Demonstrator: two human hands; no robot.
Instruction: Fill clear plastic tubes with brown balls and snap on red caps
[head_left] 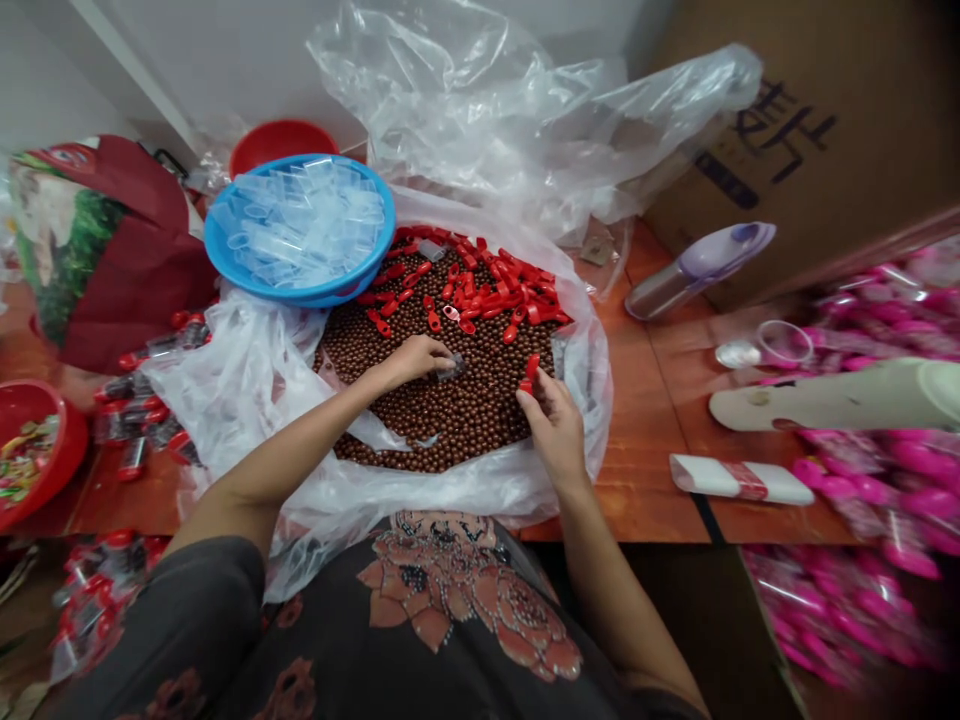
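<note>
Centre of frame: left hand (411,360) low over a broad bed of small, round, glossy brown balls (442,425); fingers curled nearly closed around a small clear plastic tube (451,368), contents too small to tell. Right of centre: right hand (556,425) raised at the edge of the bed, thumb and fingers pinched on an elongated glossy red plastic cap (532,370). Above both: loose red plastic caps (495,290) scattered over the balls. Upper left: round blue plastic basin (322,295) heaped with translucent tubes (307,220). Beneath the bed: crumpled translucent white plastic bag (592,440) on the reddish-orange table (645,430).

Possible faults, by judgement: balls rolling onto the table, from a forearm dragging down the bag's edge at lower centre; tube lost among the balls, from a loose fingertip grip; red cap dropped into the bed, from a slipping pinch.
</note>
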